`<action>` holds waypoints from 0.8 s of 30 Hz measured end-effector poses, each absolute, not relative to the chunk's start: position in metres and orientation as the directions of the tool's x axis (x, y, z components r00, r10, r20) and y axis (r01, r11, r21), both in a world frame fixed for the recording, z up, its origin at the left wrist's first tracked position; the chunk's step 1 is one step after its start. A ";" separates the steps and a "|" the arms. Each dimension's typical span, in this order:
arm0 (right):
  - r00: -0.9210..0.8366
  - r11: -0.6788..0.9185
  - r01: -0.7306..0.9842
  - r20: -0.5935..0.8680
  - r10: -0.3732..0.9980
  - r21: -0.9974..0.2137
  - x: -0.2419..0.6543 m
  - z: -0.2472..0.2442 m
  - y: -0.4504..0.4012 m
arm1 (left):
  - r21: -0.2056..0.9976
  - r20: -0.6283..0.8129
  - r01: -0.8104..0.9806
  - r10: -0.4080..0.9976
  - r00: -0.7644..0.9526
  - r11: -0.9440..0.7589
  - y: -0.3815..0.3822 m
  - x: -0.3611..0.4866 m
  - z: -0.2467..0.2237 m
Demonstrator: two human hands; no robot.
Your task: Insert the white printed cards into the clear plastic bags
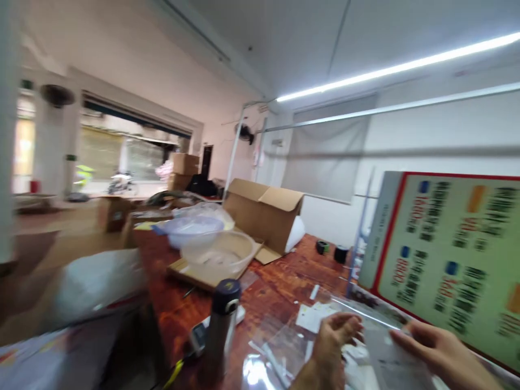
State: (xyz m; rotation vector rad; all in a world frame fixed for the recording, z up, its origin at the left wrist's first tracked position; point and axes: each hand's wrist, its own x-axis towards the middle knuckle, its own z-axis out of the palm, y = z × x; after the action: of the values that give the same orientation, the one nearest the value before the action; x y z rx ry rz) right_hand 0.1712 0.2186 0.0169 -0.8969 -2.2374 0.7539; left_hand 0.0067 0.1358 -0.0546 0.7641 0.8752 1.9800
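A clear plastic bag [385, 346] is in front of me at the lower right, its top edge catching the light. My right hand [436, 346] pinches the bag's right side between thumb and fingers. Just left of the bag is my left hand [335, 341], its fingers curled together; whether it grips the bag or something small is hidden. White paper pieces [312, 317] lie on the red-brown table [280, 287] behind my left hand. Crumpled white material [359, 365] shows between the hands. More clear plastic [284, 344] is spread to the left.
A dark-capped bottle [221, 325] stands left of my hands beside a small device with a display [199, 336]. Farther back are plastic basins [219, 254] and an open cardboard box [260, 216]. Tape rolls [340, 253] sit near the wall. A large printed sign [450, 260] leans at right.
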 end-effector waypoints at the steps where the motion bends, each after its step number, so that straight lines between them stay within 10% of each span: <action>1: -0.611 0.577 0.372 0.277 0.742 -0.727 0.179 0.028 0.216 | 0.838 0.217 -0.356 0.852 -0.477 -0.413 0.132 0.005 -0.044; 14: -0.514 0.305 -0.108 0.315 0.797 -0.946 0.240 0.063 0.200 | 0.874 0.370 -0.237 0.897 -0.241 -0.424 0.145 0.058 0.063; 24: -0.300 0.365 -0.030 0.356 0.885 -0.931 0.249 0.068 0.197 | 0.931 0.352 -0.070 0.931 -0.095 -0.359 0.144 0.052 0.068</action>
State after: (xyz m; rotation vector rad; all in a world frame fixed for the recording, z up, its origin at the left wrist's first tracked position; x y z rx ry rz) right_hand 0.2490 0.1972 0.0681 -0.7836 -1.6015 1.1188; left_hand 0.0525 0.1444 0.0679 1.3637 1.0085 1.5752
